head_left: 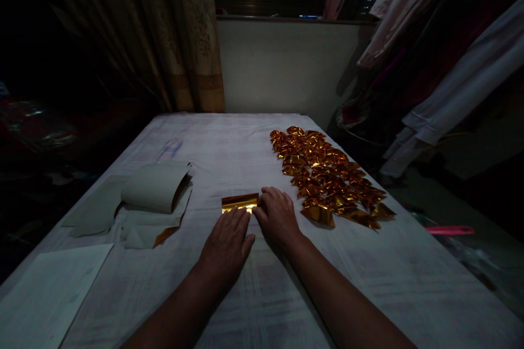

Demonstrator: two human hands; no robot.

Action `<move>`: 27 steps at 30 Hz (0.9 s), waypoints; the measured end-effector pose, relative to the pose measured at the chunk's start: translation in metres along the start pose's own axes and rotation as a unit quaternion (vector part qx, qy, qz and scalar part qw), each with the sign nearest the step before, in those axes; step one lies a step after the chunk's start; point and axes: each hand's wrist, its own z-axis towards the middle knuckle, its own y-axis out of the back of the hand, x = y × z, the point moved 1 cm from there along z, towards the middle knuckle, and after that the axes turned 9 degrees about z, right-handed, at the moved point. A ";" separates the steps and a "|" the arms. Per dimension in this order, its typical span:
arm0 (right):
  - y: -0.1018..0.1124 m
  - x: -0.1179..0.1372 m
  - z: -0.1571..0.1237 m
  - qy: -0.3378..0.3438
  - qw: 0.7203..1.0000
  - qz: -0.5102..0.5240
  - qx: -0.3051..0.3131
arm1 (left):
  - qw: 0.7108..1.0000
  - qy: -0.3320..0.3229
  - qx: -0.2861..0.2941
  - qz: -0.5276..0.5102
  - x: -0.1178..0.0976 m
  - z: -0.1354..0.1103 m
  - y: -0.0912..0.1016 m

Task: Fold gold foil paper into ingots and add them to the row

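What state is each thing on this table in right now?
Gold foil sheet: lying flat, touched by both hands.
Left hand: open, palm down.
Right hand: open, palm down.
Folded gold pieces: creased, spread in a band.
Paper stack: top sheet curled over.

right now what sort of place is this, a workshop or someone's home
Most likely a dim room in a home, not a workshop: a patterned curtain hangs at the back, clothes hang along the right, and the cloth-covered table holds rows of folded gold foil pieces.
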 end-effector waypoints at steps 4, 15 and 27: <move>0.000 -0.003 -0.002 -0.001 1.000 0.006 0.003 | 1.000 -0.008 -0.007 -0.004 0.001 -0.001 0.000; 0.001 -0.010 -0.003 0.011 1.000 -0.001 0.015 | 0.998 -0.001 0.041 -0.037 0.001 0.007 0.006; 0.002 -0.002 -0.003 0.013 1.000 -0.025 0.007 | 1.000 -0.004 0.025 -0.013 0.000 0.005 0.006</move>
